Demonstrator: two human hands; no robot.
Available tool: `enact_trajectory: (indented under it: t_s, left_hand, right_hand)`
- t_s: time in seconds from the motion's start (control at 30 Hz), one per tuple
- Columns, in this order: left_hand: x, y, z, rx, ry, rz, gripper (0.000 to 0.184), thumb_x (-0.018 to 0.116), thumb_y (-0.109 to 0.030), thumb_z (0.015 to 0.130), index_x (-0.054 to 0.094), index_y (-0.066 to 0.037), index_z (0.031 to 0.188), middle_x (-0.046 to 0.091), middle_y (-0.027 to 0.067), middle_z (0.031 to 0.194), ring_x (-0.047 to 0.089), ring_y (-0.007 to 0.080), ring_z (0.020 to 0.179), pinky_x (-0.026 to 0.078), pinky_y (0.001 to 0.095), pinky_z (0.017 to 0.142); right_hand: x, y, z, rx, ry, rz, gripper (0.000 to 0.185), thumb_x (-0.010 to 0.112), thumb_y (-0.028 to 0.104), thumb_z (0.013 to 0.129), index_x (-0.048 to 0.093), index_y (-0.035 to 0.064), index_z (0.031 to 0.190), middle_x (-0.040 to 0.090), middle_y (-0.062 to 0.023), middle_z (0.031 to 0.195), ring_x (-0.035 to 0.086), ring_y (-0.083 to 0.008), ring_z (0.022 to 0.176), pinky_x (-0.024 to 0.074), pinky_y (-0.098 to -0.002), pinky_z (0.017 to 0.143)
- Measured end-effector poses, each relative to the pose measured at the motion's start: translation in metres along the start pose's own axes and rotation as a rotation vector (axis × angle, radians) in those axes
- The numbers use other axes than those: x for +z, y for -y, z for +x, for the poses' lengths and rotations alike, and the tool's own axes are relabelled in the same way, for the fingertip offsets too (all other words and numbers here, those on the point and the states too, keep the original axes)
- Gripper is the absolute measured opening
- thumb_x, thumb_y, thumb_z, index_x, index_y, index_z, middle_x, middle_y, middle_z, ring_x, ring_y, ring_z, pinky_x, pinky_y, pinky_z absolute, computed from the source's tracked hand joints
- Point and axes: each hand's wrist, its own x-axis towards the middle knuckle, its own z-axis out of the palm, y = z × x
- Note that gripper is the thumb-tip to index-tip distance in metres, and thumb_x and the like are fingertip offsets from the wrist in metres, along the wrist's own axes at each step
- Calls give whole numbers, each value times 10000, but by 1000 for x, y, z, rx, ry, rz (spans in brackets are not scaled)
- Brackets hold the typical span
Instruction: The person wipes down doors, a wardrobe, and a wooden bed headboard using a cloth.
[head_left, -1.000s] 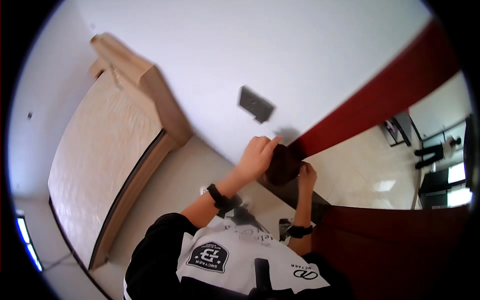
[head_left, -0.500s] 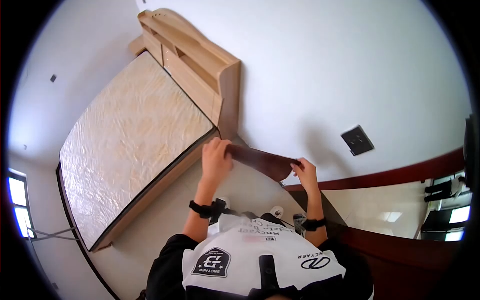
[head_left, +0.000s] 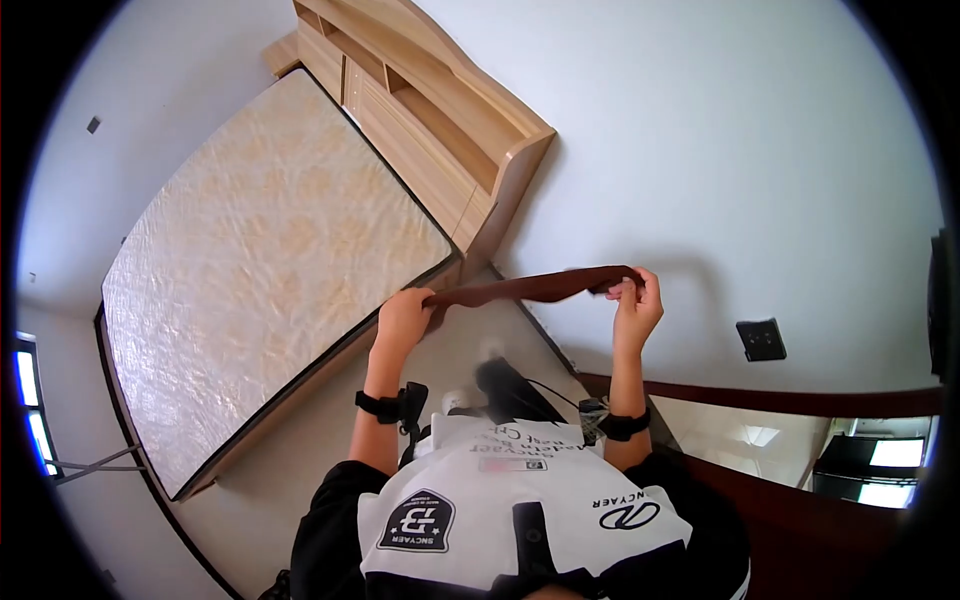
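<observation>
A reddish-brown cloth (head_left: 530, 288) is stretched between my hands at chest height, its lower edge wavy. My left hand (head_left: 403, 318) is closed on its left end, where a corner hangs down beside the fingers. My right hand (head_left: 637, 312) pinches the other end, fingers curled over the edge. Whether the material is fabric or thin leather I cannot tell. Both wrists carry black straps with small devices.
A bed with a plastic-wrapped mattress (head_left: 270, 270) stands at left, its wooden headboard shelf (head_left: 420, 90) against the white wall. A black wall socket (head_left: 761, 340) is at right, above a dark red wooden frame (head_left: 800, 400) with a mirror-like surface. Pale floor (head_left: 290, 440) lies below.
Both hands have risen, and the right one has moved slightly right, pulling the cloth wider. The cloth is now nearly level rather than sloping down right. My view has shifted, with one foot stepping forward.
</observation>
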Motion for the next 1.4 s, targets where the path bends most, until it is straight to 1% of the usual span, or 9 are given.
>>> enact_trajectory:
  t_s: [0.13, 0.33, 0.5, 0.57, 0.67, 0.87, 1.17, 1.27, 1.4]
  left_hand:
    - [5, 9, 41, -289, 305, -293, 185, 521, -126, 811, 641, -61, 937, 642, 133, 760, 633, 263, 727, 481, 365, 606]
    - [-8, 29, 139, -205, 11, -939, 190, 464, -15, 860, 602, 47, 976, 634, 91, 821, 624, 157, 718, 534, 269, 629]
    - [-62, -9, 236, -148, -330, -928, 150, 492, -71, 881, 590, 25, 940, 605, 57, 865, 597, 121, 757, 528, 263, 697]
    - [-70, -17, 262, -94, -381, -899, 155, 486, -72, 884, 590, 29, 940, 604, 59, 864, 597, 123, 757, 527, 265, 705]
    - [-75, -23, 281, -33, -436, -886, 159, 482, -86, 887, 592, 24, 921, 604, 59, 852, 596, 124, 759, 523, 264, 717]
    - [-64, 13, 311, -189, -463, -1056, 121, 510, -73, 856, 580, 25, 873, 590, 39, 796, 565, 103, 707, 488, 236, 655]
    - [1, 13, 413, -22, -251, -1032, 112, 504, -75, 842, 510, -36, 947, 516, 9, 810, 488, 100, 717, 441, 238, 633]
    - [2, 16, 442, 63, -383, -916, 148, 502, -75, 834, 473, -31, 972, 487, 35, 853, 461, 115, 728, 433, 241, 616]
    - [-18, 70, 473, 10, -440, -772, 192, 511, -73, 819, 470, -6, 994, 475, 66, 941, 458, 160, 850, 422, 290, 749]
  right_hand:
    - [38, -20, 33, 43, -63, 69, 127, 486, -10, 879, 523, -41, 996, 617, -98, 726, 598, -128, 610, 503, -251, 582]
    - [94, -43, 94, 124, -68, 279, 145, 481, 30, 895, 515, -35, 1021, 632, -115, 783, 637, -161, 706, 524, -266, 676]
    - [177, -44, 155, 64, -34, 374, 244, 488, 18, 875, 504, -21, 1116, 628, -141, 926, 628, -200, 866, 498, -287, 758]
    - [209, -38, 172, -152, 225, -75, 449, 557, 104, 814, 427, -4, 1230, 585, -200, 1039, 544, -358, 1022, 435, -406, 860]
    - [229, -48, 172, -271, 541, -608, 653, 607, 193, 773, 319, -28, 1316, 553, -266, 1043, 523, -397, 986, 360, -441, 963]
    - [223, -52, 161, -305, 394, -630, 697, 613, 246, 775, 304, -62, 1320, 529, -302, 1051, 470, -420, 1075, 324, -457, 1001]
    - [254, -45, 149, -197, 226, -890, 697, 633, 258, 751, 345, -65, 1298, 557, -277, 1030, 499, -370, 1064, 301, -440, 1017]
    - [275, -36, 154, -96, 202, -889, 710, 644, 240, 739, 337, -58, 1306, 570, -264, 1001, 511, -362, 1039, 308, -451, 1007]
    - [315, -27, 159, -16, 286, -788, 715, 641, 198, 754, 296, -24, 1339, 540, -255, 1047, 494, -392, 1018, 354, -453, 963]
